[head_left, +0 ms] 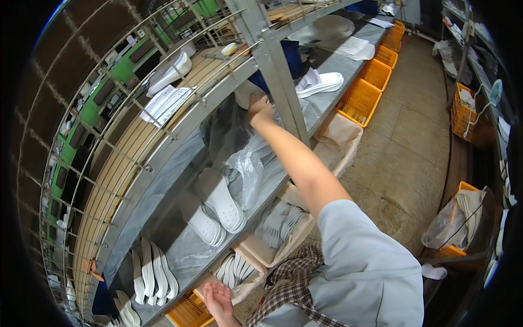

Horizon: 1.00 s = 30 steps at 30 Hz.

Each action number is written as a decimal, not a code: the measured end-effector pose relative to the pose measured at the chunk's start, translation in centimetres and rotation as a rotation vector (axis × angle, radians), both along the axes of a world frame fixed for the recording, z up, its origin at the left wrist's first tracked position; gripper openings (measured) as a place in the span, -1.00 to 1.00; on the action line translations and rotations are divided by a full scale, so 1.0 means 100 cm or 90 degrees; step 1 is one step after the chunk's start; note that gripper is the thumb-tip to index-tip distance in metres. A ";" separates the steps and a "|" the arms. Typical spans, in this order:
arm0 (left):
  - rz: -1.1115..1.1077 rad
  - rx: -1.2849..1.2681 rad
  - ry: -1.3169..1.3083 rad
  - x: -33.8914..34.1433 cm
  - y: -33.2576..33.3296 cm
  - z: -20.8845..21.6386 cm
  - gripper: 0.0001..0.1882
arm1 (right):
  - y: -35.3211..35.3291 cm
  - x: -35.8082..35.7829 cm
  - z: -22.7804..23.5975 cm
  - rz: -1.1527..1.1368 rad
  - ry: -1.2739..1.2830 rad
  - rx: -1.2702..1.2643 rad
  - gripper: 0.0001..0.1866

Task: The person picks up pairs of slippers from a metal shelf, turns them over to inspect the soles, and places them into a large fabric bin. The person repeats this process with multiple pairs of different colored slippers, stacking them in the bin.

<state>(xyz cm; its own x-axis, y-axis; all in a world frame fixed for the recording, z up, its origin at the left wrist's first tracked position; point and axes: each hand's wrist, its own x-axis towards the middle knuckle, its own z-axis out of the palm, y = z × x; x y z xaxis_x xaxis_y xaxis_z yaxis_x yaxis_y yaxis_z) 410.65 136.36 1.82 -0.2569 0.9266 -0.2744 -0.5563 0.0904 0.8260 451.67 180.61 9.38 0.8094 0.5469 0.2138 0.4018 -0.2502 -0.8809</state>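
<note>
My right hand [260, 109] reaches far over the grey bench [188, 267], beside a metal post. Its fingers are bent round the edge of a pale, rounded, sole-shaped piece [246, 96], partly hidden by the hand and the shelf. Below that hand lies crumpled clear plastic film [248, 171]. Nearer on the bench sit two small stacks of white shoe soles [222, 204]. More white soles [155, 272] stand in a row at the near left. My left hand [219, 301] hangs low by the bench's front edge, palm up, fingers loosely curled and apart, with nothing in it.
A wire-sided slatted shelf [125, 158] overhangs the bench, carried by a metal post [283, 82]. Lined bins with grey-and-white soles [279, 222] and orange crates [359, 102] line the bench's front. Across the concrete aisle [403, 147] stands a rack with another orange crate [466, 117].
</note>
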 end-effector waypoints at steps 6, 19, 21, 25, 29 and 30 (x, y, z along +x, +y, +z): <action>-0.037 -0.040 0.004 -0.002 -0.006 -0.011 -0.85 | -0.111 -0.015 0.023 0.250 -0.314 0.013 -0.66; -0.232 0.088 0.190 -0.076 -0.048 0.004 -0.77 | -0.360 -0.195 0.176 0.918 -0.483 0.860 -0.84; -0.229 0.118 0.210 -0.104 -0.068 0.006 -0.77 | -0.380 -0.244 0.183 0.995 -0.453 0.881 -0.78; -0.194 0.193 0.230 -0.169 -0.123 0.010 -0.77 | -0.418 -0.376 0.198 1.192 -0.318 0.912 -0.70; -0.068 0.118 0.173 -0.223 -0.186 0.005 -0.78 | -0.469 -0.512 0.223 1.466 -0.186 0.812 -0.50; -0.029 0.089 0.180 -0.233 -0.207 0.003 -0.78 | -0.481 -0.543 0.231 1.559 -0.144 0.792 -0.50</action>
<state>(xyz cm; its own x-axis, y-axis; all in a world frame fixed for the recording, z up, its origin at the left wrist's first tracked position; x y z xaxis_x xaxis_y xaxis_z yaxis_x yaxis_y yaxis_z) 387.39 115.70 2.17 -0.2629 0.9625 -0.0675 -0.3002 -0.0152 0.9538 397.38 132.50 32.47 -0.4952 -0.3539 0.7935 -0.7669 0.6072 -0.2077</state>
